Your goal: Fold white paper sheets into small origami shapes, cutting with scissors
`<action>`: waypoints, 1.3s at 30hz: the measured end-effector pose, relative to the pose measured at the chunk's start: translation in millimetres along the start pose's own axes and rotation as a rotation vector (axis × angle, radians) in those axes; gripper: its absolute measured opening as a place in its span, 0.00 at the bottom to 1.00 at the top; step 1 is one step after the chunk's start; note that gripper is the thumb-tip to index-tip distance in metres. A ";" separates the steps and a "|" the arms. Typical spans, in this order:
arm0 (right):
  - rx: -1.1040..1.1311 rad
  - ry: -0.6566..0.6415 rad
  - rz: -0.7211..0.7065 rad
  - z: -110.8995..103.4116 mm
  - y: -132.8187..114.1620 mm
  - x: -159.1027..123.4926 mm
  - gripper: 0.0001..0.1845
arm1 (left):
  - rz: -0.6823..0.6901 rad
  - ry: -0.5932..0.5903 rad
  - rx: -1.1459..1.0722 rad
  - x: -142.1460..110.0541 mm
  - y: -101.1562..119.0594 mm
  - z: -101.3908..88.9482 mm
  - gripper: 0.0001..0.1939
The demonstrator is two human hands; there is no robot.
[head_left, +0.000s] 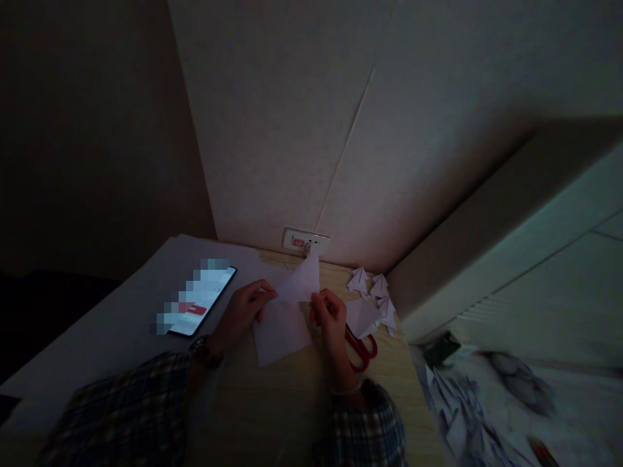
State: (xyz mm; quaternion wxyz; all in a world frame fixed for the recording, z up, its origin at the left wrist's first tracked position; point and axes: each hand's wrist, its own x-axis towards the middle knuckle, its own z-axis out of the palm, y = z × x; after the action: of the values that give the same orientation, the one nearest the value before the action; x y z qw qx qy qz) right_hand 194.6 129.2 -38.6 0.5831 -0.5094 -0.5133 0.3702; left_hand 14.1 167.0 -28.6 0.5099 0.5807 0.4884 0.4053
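Between my hands a folded piece of white paper (302,280) stands raised with a point at its top. My left hand (248,303) pinches its left corner between thumb and finger. At the right corner my right hand (331,314) grips it with curled fingers. Below, a white paper sheet (280,334) spreads over the wooden table (263,415); whether it joins the raised piece I cannot tell. Red-handled scissors (361,353) lie just right of my right hand, their blades partly under another white paper piece (363,316).
Several folded paper shapes (378,285) sit by the wall at the right. A lit phone (199,301) rests on large white sheets (131,311) at the left. The wall holds a socket with a red switch (298,242). Beyond the table's right edge lies a paper pile (467,415).
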 end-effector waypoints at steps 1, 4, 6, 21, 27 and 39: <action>-0.002 -0.001 0.007 -0.2 0.3 0.2 0.18 | -0.006 0.005 0.003 -0.1 0.8 0.0 0.13; -0.015 0.009 0.024 -1.5 -1.7 0.8 0.18 | -0.004 0.048 0.028 -0.2 2.7 -0.2 0.13; -0.027 -0.001 0.035 -2.3 -3.8 1.1 0.18 | 0.025 0.097 0.051 -0.5 4.3 -0.8 0.14; -0.048 -0.392 0.156 5.7 -5.2 -2.6 0.20 | -0.014 0.100 -0.098 0.7 6.1 0.2 0.15; -0.028 -0.445 0.161 5.2 -2.6 -3.3 0.21 | 0.016 0.075 -0.156 -0.4 8.7 -0.6 0.12; -0.030 -0.587 0.186 7.3 -4.3 -4.0 0.22 | 0.024 0.199 -0.133 0.1 9.7 -1.3 0.10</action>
State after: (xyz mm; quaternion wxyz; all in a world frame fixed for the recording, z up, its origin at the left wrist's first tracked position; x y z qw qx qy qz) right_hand 186.3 126.1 -35.6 0.3659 -0.4340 -0.6165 0.5456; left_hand 14.3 167.4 -18.8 0.4917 0.5081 0.5016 0.4985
